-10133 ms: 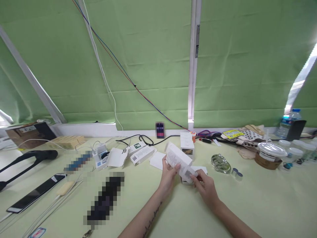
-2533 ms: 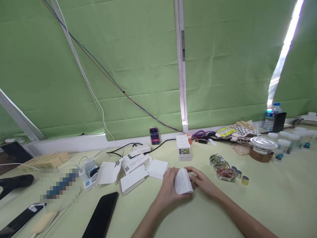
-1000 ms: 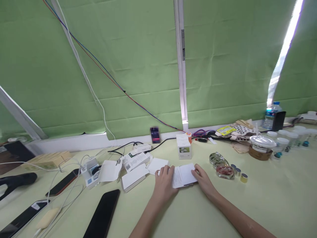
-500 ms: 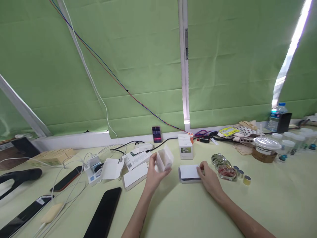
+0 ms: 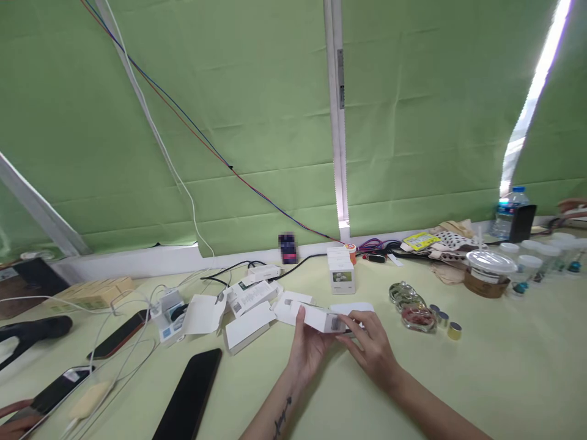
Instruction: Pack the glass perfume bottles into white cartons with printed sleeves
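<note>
My left hand [image 5: 309, 353] grips a small white cardboard box [image 5: 316, 318] from below, thumb on its near side. The box lies tilted, with a barcode at its right end. My right hand [image 5: 373, 349] has its thumb and fingers at that right end, pinching it. Just behind my right fingers is a white flat box [image 5: 353, 307] on the table, partly hidden. White card flaps [image 5: 293, 301] show behind my left thumb; I cannot tell whether they belong to the held box.
White cartons [image 5: 342, 275] stand in a row behind my hands. Opened white packaging [image 5: 250, 326] and a black phone [image 5: 188, 394] lie to the left. Coiled bangles [image 5: 413, 308] and small round tins [image 5: 443, 319] sit right. Another person's hand [image 5: 21, 417] touches a phone at lower left.
My left hand has moved right and turned its white box flatter. My right hand has left the flat box and come to the held box. Other people's hands have appeared at both sides.
</note>
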{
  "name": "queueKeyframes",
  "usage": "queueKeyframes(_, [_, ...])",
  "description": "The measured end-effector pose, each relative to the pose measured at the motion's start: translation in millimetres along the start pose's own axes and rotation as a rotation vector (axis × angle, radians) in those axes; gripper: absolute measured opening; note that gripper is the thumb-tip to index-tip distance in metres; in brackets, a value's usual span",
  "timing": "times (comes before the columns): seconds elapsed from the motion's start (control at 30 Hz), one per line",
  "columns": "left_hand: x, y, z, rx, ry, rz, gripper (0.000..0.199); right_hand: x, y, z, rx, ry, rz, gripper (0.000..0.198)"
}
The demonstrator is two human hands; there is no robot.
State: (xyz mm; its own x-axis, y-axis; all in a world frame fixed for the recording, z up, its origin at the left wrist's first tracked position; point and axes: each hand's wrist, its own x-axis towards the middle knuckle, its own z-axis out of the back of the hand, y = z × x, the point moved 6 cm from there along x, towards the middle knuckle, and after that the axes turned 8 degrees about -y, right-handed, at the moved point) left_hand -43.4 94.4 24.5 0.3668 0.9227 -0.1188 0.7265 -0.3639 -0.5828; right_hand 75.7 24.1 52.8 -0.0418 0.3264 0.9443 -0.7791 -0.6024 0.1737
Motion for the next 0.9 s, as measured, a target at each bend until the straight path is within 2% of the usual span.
queueKeyframes(0.1, [0,4,2,-0.017,-0.036,0.020,0.040,3,-2,0,-0.003,0.006,-0.030,0.035])
queueKeyframes(0.23, [-1,3,5,0.012,-0.107,-0.024,0.034,0,-6,-7,0.001,0.059,-0.088,0.007])
queueKeyframes(0.33, [0,-1,8,0.050,-0.137,-0.095,0.037,-5,-4,-16,0.001,0.101,-0.090,0.022])
queueKeyframes(0.43, [5,-8,15,0.159,-0.197,-0.192,0.040,-9,-1,-23,0.010,0.179,-0.119,0.025])
queueKeyframes(0.5, [10,-18,22,0.248,-0.257,-0.251,0.041,-9,-2,-24,0.012,0.241,-0.151,0.032])
queueKeyframes(0.57, [16,-39,31,0.325,-0.354,-0.344,0.038,-6,-9,-22,-0.001,0.304,-0.199,0.039])
queueKeyframes(0.67, [19,-82,49,0.359,-0.548,-0.525,0.025,0,-31,-14,-0.094,0.369,-0.333,0.042])
queueKeyframes(0.77, [21,-107,62,0.359,-0.624,-0.588,0.011,1,-61,-5,-0.257,0.405,-0.514,0.048])
queueKeyframes(0.83, [21,-107,66,0.391,-0.633,-0.570,0.022,-4,-79,-1,-0.351,0.432,-0.636,0.052])
queueKeyframes(0.9, [22,-96,64,0.456,-0.611,-0.534,0.038,-11,-92,2,-0.398,0.467,-0.750,0.057])
